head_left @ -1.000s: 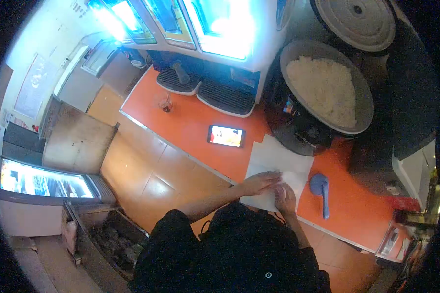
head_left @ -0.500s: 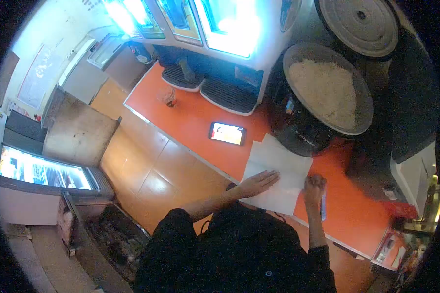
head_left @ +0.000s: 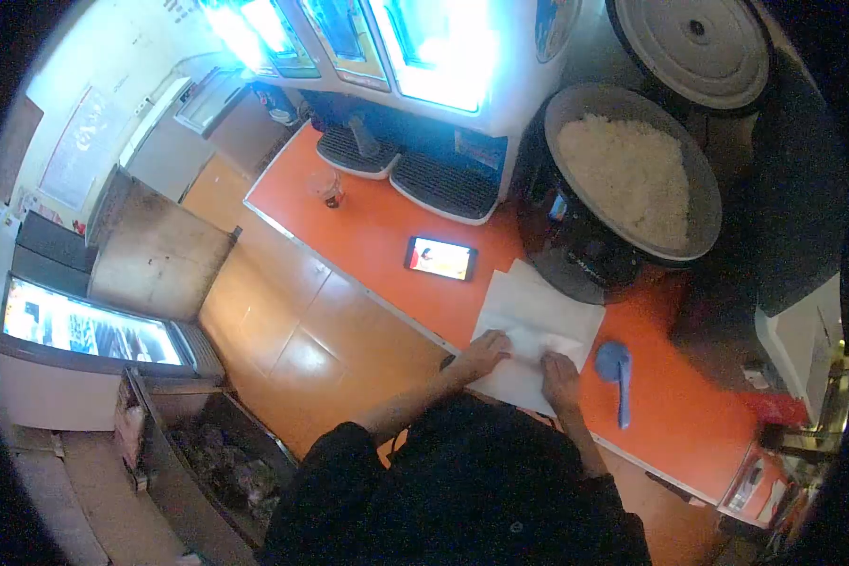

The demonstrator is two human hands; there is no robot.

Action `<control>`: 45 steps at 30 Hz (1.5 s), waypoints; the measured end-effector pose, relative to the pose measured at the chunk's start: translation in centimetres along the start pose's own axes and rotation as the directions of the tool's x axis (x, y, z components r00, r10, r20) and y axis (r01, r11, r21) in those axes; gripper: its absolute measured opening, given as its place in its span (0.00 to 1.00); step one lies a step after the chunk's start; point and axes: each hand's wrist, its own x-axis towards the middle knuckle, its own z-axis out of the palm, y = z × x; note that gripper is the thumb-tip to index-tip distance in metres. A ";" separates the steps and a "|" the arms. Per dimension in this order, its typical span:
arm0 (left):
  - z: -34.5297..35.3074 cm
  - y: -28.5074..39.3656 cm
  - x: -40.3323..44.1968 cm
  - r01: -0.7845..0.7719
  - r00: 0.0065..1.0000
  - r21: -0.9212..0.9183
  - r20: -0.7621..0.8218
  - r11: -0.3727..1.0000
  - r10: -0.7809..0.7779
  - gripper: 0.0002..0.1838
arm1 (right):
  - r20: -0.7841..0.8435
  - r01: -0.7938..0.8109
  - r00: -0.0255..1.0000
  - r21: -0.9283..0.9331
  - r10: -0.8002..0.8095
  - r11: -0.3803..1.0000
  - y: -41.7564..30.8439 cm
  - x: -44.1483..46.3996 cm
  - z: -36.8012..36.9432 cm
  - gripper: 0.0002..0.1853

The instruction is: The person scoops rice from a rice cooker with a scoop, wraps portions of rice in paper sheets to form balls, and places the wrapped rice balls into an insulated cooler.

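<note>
White paper sheets (head_left: 533, 307) lie on the orange counter, overlapping at the far edge. My left hand (head_left: 487, 356) is at the left side of the paper, its fingers bent and closed on it. On the right, my right hand (head_left: 560, 379) has its fingers curled together on the same paper, which bulges slightly between the two hands. Whether anything lies under that fold cannot be made out. Just right of my right hand rests a blue rice paddle (head_left: 617, 377), untouched, its handle pointing toward me.
A large cooker of white rice (head_left: 632, 184) stands behind the paper, its round lid (head_left: 696, 42) farther back. A lit phone (head_left: 441, 258) and a clear cup (head_left: 327, 189) are on the counter (head_left: 377, 226), before a drink dispenser (head_left: 528, 57). An open bin (head_left: 226, 453) stands lower left.
My right hand has left the rice paddle, now lying in full view, and moved left onto the paper. My left hand has gone from lying flat to bent fingers at the paper's left side.
</note>
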 end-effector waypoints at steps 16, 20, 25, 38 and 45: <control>-2.2 0.9 7.9 0.469 0.828 0.182 0.248 0.864 -0.502 0.20 | 0.211 -0.128 0.963 -0.179 0.165 0.975 1.0 8.2 -2.5 0.28; -0.5 0.8 10.3 -0.111 0.972 0.683 0.226 0.722 -0.064 0.16 | 0.550 -0.063 0.812 -0.246 0.193 0.967 3.2 9.8 -0.8 0.25; 0.8 1.0 9.6 0.076 0.850 0.627 0.365 0.776 -0.379 0.10 | 0.588 -0.100 0.772 -0.264 0.242 0.959 2.6 7.7 0.7 0.16; 0.7 2.4 0.6 0.125 0.988 0.224 0.059 0.967 -0.141 0.30 | 0.147 -0.417 0.902 0.050 0.406 0.908 -3.6 2.3 -0.6 0.34; 3.1 6.0 2.0 0.462 0.867 -0.357 -0.009 0.812 -0.498 0.35 | 0.124 -0.384 0.923 0.230 0.365 0.894 -3.8 3.4 -2.3 0.37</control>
